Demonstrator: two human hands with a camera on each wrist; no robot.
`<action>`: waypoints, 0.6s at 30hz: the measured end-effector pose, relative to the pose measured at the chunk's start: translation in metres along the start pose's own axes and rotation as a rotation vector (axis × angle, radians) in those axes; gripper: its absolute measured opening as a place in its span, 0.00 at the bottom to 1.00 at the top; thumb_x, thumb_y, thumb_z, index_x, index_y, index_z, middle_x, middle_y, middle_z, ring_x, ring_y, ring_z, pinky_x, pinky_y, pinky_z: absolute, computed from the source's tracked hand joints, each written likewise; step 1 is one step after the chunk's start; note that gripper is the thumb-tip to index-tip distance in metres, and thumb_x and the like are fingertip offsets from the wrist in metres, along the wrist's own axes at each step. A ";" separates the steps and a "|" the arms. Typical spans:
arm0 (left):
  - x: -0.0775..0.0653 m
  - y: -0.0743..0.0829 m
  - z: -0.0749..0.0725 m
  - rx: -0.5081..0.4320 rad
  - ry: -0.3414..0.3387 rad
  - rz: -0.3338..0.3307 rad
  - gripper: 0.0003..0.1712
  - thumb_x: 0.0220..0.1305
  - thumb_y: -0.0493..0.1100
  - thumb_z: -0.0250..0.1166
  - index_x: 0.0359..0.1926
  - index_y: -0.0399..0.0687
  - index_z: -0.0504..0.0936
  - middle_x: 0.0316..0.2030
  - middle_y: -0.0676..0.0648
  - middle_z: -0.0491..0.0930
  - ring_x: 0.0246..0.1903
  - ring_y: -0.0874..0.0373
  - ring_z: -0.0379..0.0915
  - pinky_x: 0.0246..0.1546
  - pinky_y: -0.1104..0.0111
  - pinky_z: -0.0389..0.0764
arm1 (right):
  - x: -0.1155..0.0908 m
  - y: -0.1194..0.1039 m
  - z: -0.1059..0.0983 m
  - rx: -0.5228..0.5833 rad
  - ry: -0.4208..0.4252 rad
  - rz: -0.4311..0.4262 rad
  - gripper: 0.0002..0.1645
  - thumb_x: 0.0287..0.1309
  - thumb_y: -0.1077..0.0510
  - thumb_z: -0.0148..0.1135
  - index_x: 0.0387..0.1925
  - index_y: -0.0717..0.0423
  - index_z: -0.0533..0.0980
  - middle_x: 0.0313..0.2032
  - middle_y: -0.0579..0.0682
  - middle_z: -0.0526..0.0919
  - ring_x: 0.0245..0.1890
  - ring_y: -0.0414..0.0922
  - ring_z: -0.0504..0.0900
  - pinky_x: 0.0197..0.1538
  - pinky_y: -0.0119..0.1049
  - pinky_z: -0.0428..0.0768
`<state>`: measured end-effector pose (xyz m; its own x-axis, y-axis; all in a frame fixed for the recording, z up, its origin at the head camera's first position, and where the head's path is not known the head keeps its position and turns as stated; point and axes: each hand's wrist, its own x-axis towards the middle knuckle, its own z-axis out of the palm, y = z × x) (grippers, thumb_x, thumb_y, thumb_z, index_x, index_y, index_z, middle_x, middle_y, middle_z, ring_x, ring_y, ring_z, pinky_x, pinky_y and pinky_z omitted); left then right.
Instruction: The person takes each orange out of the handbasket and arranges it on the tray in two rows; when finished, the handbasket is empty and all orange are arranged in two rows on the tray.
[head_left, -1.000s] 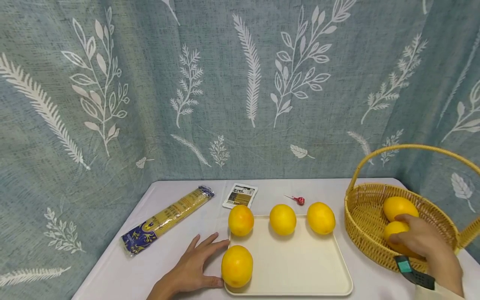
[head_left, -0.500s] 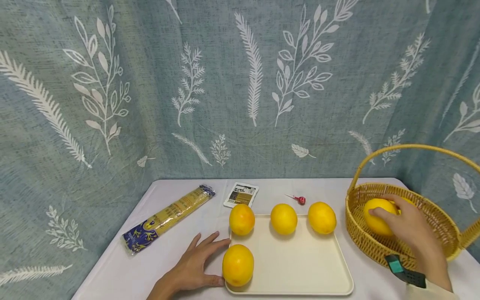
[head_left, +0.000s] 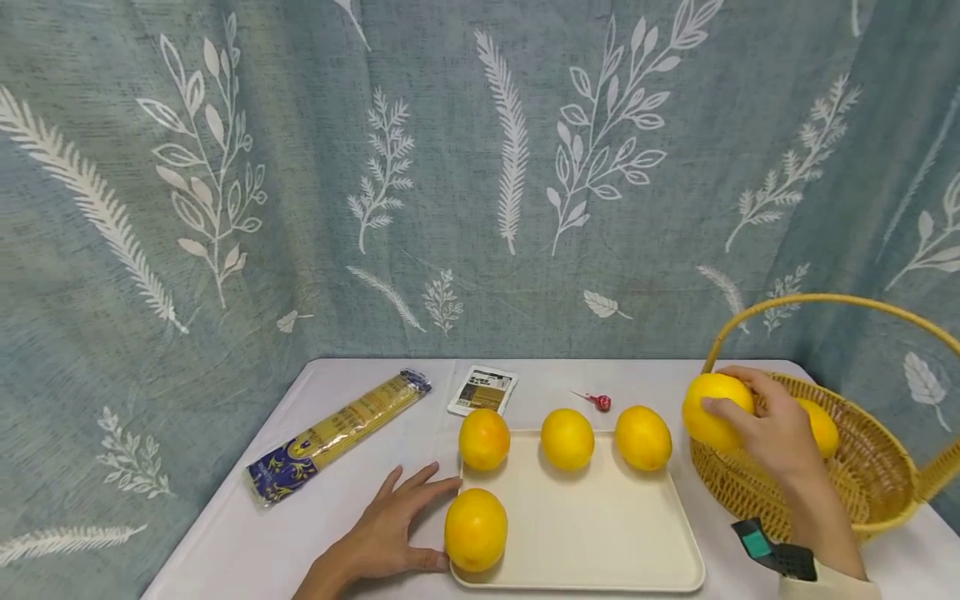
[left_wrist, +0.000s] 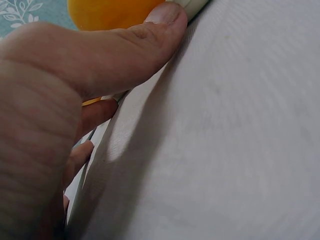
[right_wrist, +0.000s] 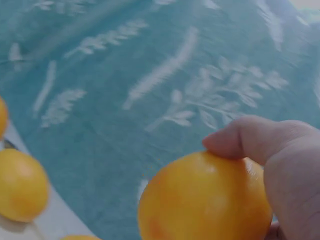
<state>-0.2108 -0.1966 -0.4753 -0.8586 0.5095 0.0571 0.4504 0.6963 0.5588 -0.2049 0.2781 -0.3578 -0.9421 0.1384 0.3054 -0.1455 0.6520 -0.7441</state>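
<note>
In the head view my right hand (head_left: 776, 425) grips a yellow orange (head_left: 716, 411) over the left rim of the wicker basket (head_left: 862, 492). The right wrist view shows the thumb pressed on that orange (right_wrist: 205, 200). Another orange (head_left: 819, 427) lies in the basket, partly behind the hand. My left hand (head_left: 390, 529) rests on the table with fingers spread, fingertips at the left edge of the cream tray (head_left: 592, 533). Its thumb (left_wrist: 120, 57) reaches the tray's edge beside the front-left orange (head_left: 476, 530). Three oranges sit along the tray's far edge, the leftmost orange (head_left: 484, 439) at its corner.
A pack of dry noodles (head_left: 337, 437) lies at the left of the white table. Behind the tray are a flat white-and-brown packet (head_left: 483, 390) and a red lollipop (head_left: 602, 402). The basket's tall arched handle (head_left: 832, 297) rises at the right. A patterned curtain (head_left: 465, 183) closes off the back.
My right hand has taken an orange from inside the basket and lifted it leftward to the basket's near-left rim. The left hand stays in place.
</note>
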 end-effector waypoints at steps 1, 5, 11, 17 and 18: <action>0.000 0.000 0.000 0.003 -0.002 0.001 0.56 0.40 0.73 0.76 0.72 0.63 0.71 0.72 0.47 0.69 0.76 0.40 0.53 0.75 0.35 0.35 | 0.000 -0.003 0.004 0.009 0.001 -0.019 0.33 0.69 0.47 0.63 0.68 0.59 0.69 0.58 0.62 0.75 0.43 0.50 0.75 0.35 0.30 0.80; 0.001 -0.001 0.001 0.004 0.003 0.006 0.57 0.40 0.73 0.76 0.72 0.63 0.71 0.72 0.48 0.69 0.76 0.40 0.53 0.76 0.35 0.35 | -0.001 -0.016 0.019 0.047 -0.029 -0.098 0.30 0.66 0.51 0.66 0.65 0.59 0.71 0.55 0.61 0.77 0.40 0.48 0.77 0.35 0.30 0.83; 0.002 0.000 0.000 0.007 0.003 0.008 0.57 0.39 0.73 0.76 0.72 0.61 0.71 0.72 0.47 0.69 0.76 0.39 0.53 0.76 0.35 0.35 | -0.003 -0.031 0.039 0.103 -0.138 -0.145 0.26 0.63 0.53 0.69 0.60 0.56 0.74 0.53 0.60 0.77 0.37 0.48 0.80 0.34 0.32 0.84; 0.002 -0.001 -0.001 0.019 0.005 0.020 0.57 0.40 0.74 0.75 0.72 0.61 0.70 0.72 0.47 0.69 0.76 0.40 0.53 0.76 0.35 0.36 | -0.012 -0.037 0.061 0.200 -0.229 -0.183 0.23 0.60 0.55 0.70 0.55 0.55 0.76 0.50 0.59 0.78 0.35 0.48 0.83 0.35 0.33 0.86; 0.001 -0.001 -0.001 0.019 0.004 0.019 0.57 0.40 0.74 0.75 0.72 0.61 0.71 0.72 0.48 0.69 0.76 0.40 0.54 0.76 0.35 0.36 | -0.014 -0.037 0.065 0.221 -0.248 -0.188 0.23 0.59 0.56 0.70 0.55 0.56 0.76 0.49 0.59 0.79 0.35 0.48 0.84 0.35 0.34 0.87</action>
<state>-0.2124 -0.1967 -0.4752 -0.8510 0.5204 0.0711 0.4710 0.6962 0.5418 -0.2058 0.2040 -0.3731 -0.9333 -0.1708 0.3159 -0.3590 0.4686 -0.8072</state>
